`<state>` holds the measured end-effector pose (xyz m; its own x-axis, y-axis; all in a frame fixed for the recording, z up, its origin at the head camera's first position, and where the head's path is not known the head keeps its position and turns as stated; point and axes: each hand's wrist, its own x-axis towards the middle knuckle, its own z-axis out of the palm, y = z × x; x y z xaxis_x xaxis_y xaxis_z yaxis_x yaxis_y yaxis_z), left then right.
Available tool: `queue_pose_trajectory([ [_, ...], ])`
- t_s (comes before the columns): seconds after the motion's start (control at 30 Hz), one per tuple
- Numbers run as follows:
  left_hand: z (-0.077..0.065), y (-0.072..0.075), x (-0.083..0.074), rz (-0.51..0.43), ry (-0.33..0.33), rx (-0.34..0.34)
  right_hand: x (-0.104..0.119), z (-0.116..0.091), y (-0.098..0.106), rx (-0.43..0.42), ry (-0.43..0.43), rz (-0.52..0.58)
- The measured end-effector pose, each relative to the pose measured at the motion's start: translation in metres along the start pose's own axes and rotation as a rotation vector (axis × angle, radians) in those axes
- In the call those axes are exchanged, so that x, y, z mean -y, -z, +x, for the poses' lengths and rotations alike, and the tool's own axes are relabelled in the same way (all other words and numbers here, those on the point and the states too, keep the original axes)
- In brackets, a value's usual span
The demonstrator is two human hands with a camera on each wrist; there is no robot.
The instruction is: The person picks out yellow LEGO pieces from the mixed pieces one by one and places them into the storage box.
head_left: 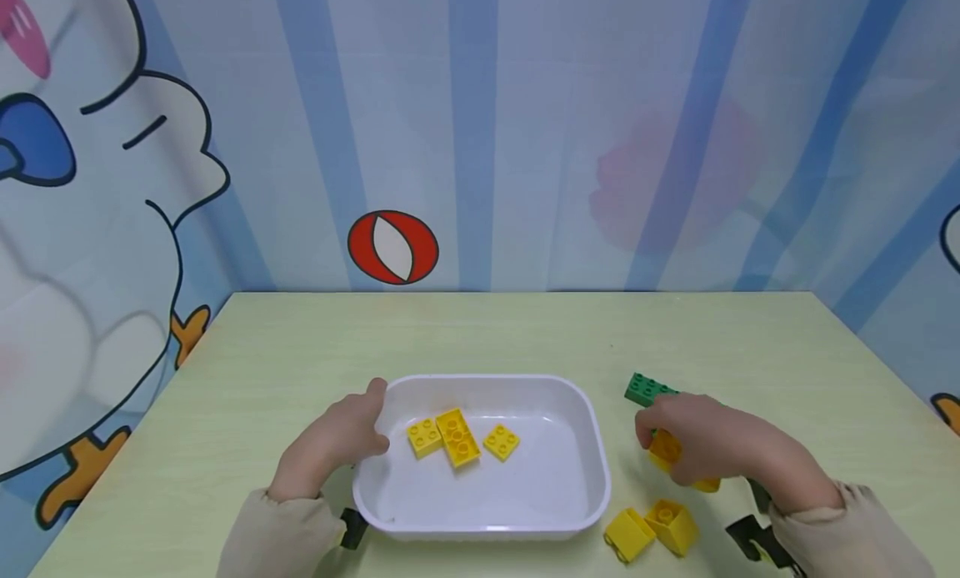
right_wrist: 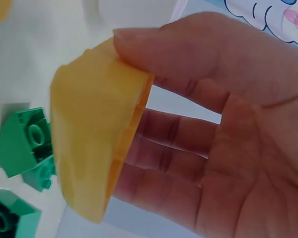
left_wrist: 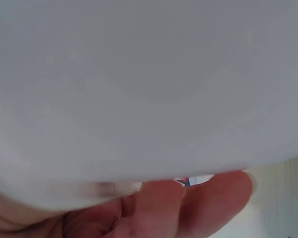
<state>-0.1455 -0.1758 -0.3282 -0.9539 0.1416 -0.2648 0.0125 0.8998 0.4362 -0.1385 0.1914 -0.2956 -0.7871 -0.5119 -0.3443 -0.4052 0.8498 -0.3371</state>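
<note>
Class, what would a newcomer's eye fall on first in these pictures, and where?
Probably the white tray on the table's near side, with three yellow blocks inside. Next, perhaps, the red-and-white ball drawn on the wall behind. Then the right grip, holding another yellow block right of the tray.

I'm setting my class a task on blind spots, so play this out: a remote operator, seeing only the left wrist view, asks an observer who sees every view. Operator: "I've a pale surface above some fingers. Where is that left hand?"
Observer: The head view shows the left hand at the left side of a white tray, its thumb over the rim.
Operator: Is anything in the tray? My view doesn't show the inside.
Observer: Yes, three yellow blocks lie in it.
Operator: And what is the right hand doing?
Observer: The right hand holds another yellow block, clearest in the right wrist view.
</note>
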Motion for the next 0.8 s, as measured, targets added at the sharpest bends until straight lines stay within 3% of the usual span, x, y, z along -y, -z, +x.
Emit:
queue_pose_trajectory([
  [0.43,0.0,0.001,0.0,0.008,-0.017,-0.006,0.03,0.007,0.023,-0.051,0.171,-0.06],
  [0.8,0.001,-0.001,0.0,0.002,-0.008,-0.005,0.07,0.022,0.032,-0.044,0.225,-0.155],
])
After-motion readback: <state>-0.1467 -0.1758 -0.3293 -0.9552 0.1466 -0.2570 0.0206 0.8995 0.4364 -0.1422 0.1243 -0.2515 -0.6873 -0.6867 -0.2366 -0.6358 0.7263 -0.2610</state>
